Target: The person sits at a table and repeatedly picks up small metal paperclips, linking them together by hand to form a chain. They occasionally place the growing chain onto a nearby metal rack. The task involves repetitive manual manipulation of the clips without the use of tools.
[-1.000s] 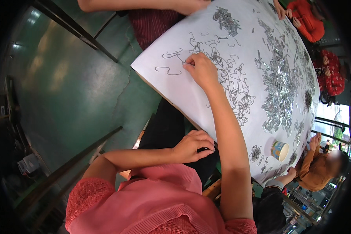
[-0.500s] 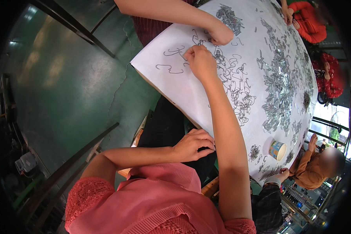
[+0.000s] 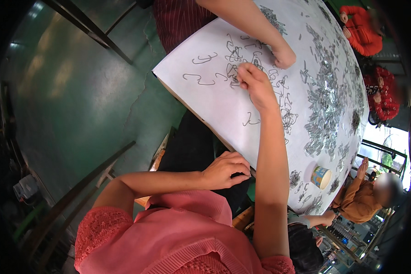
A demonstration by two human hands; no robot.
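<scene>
My right hand (image 3: 258,86) hovers over a white-covered table (image 3: 214,105), its fingers pinched together; whatever they hold, if anything, is hidden. Just beyond and left of it lie thin, dark, S-shaped wire hooks (image 3: 233,54), tangled in small piles. A few separate hooks (image 3: 199,80) lie near the table's left corner, and a pair (image 3: 250,120) sits beside my right wrist. Loosely bent, my left hand (image 3: 227,170) rests by the near table edge, thumb apart from the fingers, with nothing visible in it. Another person's hand (image 3: 284,55) reaches over the hooks from the far side.
A large heap of short shiny metal pieces (image 3: 324,105) spreads across the table's right half. A patterned paper cup (image 3: 321,177) stands at the near right, by small dark piles. Several people sit around the table; green floor (image 3: 91,91) lies to the left.
My right hand has moved right and slightly nearer from the left hooks. The other person's hand has also shifted right and nearer, uncovering more hooks. My left hand stays in place.
</scene>
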